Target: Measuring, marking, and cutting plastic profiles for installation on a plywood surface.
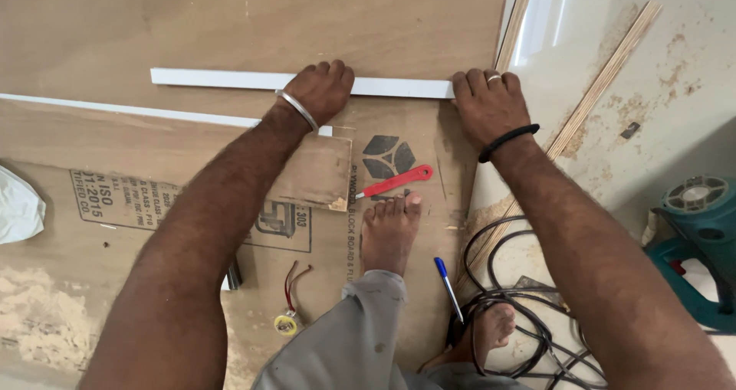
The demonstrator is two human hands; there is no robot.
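Note:
A long white strip (230, 78) lies across a brown plywood sheet (115, 30) on the floor. My left hand (322, 90) presses flat on the strip near its middle; a metal bangle circles that wrist. My right hand (487, 103) covers the strip's right end, fingers curled over its far edge, with a ring and a black wristband on it. A second white strip (130, 111) lies parallel below, running under my left forearm. My bare foot (389, 233) rests on the sheet just below a red-handled tool (395, 181).
A small plywood offcut (318, 175) lies under my left forearm. A blue pen (448, 284), a tangle of black cable (521, 321), a teal power tool (701, 237), thin wood strips (606, 76), a small yellow roll (286, 325) and sawdust (38, 313) surround me on the floor.

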